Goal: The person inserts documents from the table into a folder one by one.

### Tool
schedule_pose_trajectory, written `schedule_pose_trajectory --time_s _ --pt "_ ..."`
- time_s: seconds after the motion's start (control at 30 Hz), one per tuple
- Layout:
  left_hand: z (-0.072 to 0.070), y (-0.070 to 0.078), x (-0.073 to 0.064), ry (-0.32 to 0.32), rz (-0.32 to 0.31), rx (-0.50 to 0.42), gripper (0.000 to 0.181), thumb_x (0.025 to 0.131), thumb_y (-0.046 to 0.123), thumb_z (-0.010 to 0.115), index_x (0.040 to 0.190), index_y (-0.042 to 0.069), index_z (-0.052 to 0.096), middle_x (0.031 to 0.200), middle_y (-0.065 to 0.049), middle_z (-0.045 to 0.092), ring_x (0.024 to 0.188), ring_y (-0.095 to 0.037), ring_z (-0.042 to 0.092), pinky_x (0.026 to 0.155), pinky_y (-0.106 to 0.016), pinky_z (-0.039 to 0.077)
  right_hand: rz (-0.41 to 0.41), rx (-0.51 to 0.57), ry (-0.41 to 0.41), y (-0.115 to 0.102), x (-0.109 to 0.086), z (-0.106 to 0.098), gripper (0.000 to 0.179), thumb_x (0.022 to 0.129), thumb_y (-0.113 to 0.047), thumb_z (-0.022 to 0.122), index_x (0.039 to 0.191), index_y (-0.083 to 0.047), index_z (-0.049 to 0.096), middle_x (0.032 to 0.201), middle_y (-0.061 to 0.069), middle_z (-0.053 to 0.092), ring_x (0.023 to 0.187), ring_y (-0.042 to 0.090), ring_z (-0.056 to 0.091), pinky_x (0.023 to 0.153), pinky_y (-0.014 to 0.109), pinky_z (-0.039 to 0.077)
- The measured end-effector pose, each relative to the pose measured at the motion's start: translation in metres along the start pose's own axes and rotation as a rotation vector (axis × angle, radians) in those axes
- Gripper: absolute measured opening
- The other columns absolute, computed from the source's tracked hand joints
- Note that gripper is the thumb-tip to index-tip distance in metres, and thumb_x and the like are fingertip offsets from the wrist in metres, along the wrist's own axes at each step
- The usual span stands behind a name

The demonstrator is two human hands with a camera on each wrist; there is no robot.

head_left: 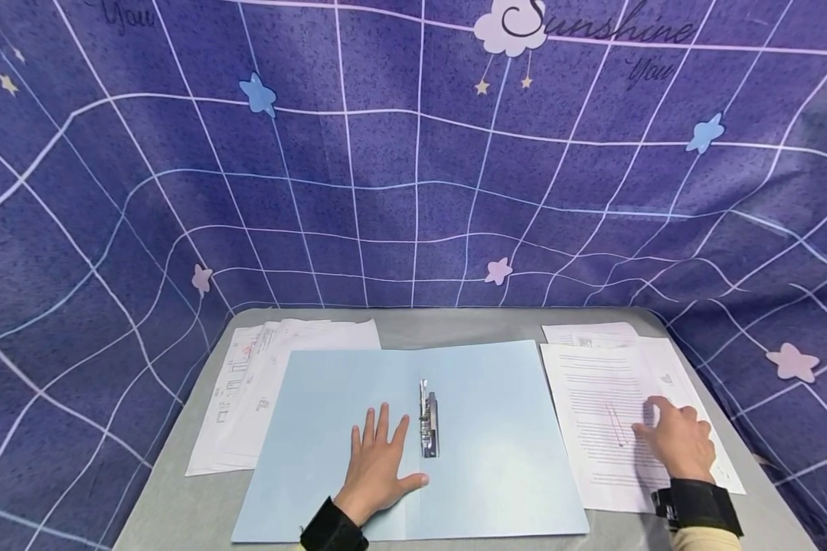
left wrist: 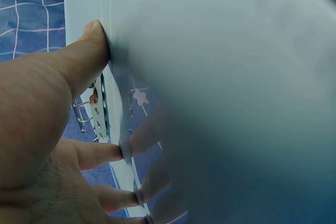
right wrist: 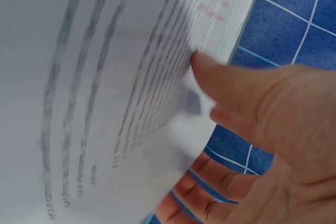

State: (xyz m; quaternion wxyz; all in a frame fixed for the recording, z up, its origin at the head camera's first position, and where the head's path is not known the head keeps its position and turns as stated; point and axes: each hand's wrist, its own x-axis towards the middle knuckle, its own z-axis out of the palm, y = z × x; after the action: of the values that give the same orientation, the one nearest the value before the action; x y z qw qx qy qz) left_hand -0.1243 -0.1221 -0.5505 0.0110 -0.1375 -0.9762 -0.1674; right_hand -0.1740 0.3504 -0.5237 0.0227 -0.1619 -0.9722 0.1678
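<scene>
A light blue folder lies spread flat on the table, with a metal lever clip by its middle fold. My left hand rests on the folder's left half, fingers spread and the thumb reaching over the fold. The left wrist view has its thumb and fingertips against the glossy blue surface. Over at the right, my right hand touches a printed sheet that has red marks. In the right wrist view, the thumb is on the printed text, apart from the bent fingers near the paper's edge.
Loose papers with printed drawings lie left of the folder, partly under it. More sheets lie beneath and behind the printed one. A grey table carries everything, and a purple-blue gridded cloth surrounds its back and sides.
</scene>
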Motion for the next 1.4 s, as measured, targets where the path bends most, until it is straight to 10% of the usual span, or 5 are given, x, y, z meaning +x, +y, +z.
schedule_pose_trajectory --time_s 0.43,0.67,1.13,1.4 --pt "-0.001 0.000 0.000 -0.016 -0.013 -0.004 0.096 0.070 0.066 0.065 0.142 0.009 0.037 0.149 -0.028 0.015 0.133 -0.047 0.006 0.101 -0.068 0.011 0.047 0.040 0.115 0.008 0.007 0.000 0.052 0.079 -0.008 0.055 0.130 -0.004 0.042 0.107 0.038 0.050 0.084 0.058 0.049 0.055 0.062 0.042" --pt "-0.002 0.000 -0.001 -0.021 -0.018 0.007 0.096 0.071 0.066 0.064 0.143 0.010 0.036 0.149 -0.026 0.014 0.134 -0.045 0.006 0.102 -0.067 0.011 0.042 0.072 0.261 0.009 0.007 -0.012 0.028 0.081 -0.009 0.054 0.106 0.003 0.060 0.091 0.029 0.061 0.073 0.047 0.056 0.051 0.054 0.042" --pt "-0.004 0.000 -0.001 -0.034 -0.017 0.021 0.095 0.072 0.067 0.062 0.143 0.010 0.035 0.149 -0.027 0.014 0.134 -0.045 0.006 0.102 -0.066 0.011 0.013 0.258 0.459 -0.006 -0.009 -0.070 0.029 0.088 -0.027 0.059 0.108 -0.008 0.066 0.103 0.019 0.064 0.089 0.051 0.049 0.070 0.061 0.034" --pt "-0.003 -0.001 -0.002 -0.033 -0.012 0.028 0.095 0.072 0.068 0.061 0.143 0.010 0.035 0.149 -0.027 0.015 0.134 -0.045 0.007 0.101 -0.067 0.013 -0.097 0.324 0.608 -0.020 -0.013 -0.094 0.027 0.085 -0.022 0.061 0.102 -0.001 0.067 0.088 0.023 0.065 0.066 0.013 0.049 0.081 0.056 0.026"
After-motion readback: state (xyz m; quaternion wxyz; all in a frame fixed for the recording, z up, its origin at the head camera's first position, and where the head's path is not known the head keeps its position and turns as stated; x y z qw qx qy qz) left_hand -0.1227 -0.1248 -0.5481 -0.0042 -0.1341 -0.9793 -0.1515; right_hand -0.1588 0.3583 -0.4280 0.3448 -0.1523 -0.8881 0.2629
